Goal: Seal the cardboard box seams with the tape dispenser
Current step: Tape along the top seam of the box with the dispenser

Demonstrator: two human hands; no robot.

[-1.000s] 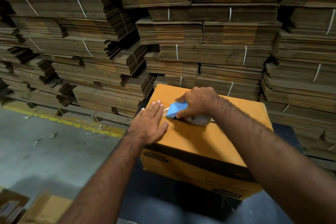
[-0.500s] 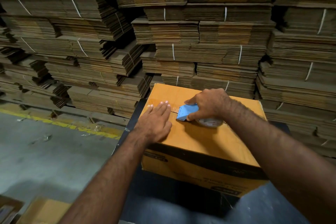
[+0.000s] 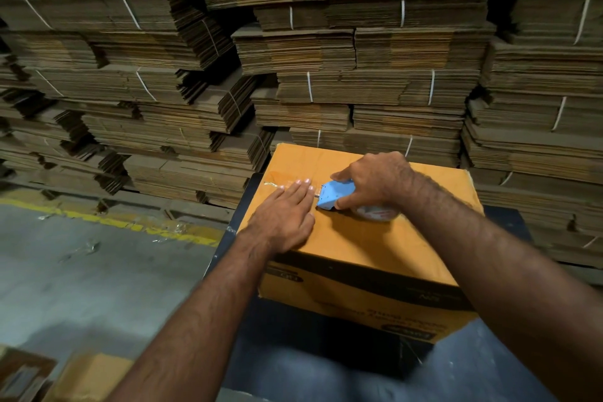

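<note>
Head view showed a yellow cardboard box (image 3: 375, 238) sitting on a dark table (image 3: 509, 222), in front of tall stacks of flat cardboard (image 3: 326, 75). The right hand (image 3: 375, 181) was wrapped around a blue tape dispenser (image 3: 336, 195), holding it tight on the box top. The left hand (image 3: 284, 215) lay flat and open on the box, holding nothing, with its fingertips (image 3: 301, 183) pressing the shiny tape strip (image 3: 284, 180).

In the last 1 second the dispenser had slid to the right along the top, away from the left edge of the box. The strip behind it had grown longer. The left hand had followed it and kept pressing the tape down. That likely meant this seam was partly sealed, with more than half of the top left to cover.

To the right of the dispenser the box top was bare all the way to the far right edge, so there was open room to keep pulling. The right edge sat close to the stacks, so the hand could bump them at the end.
</note>
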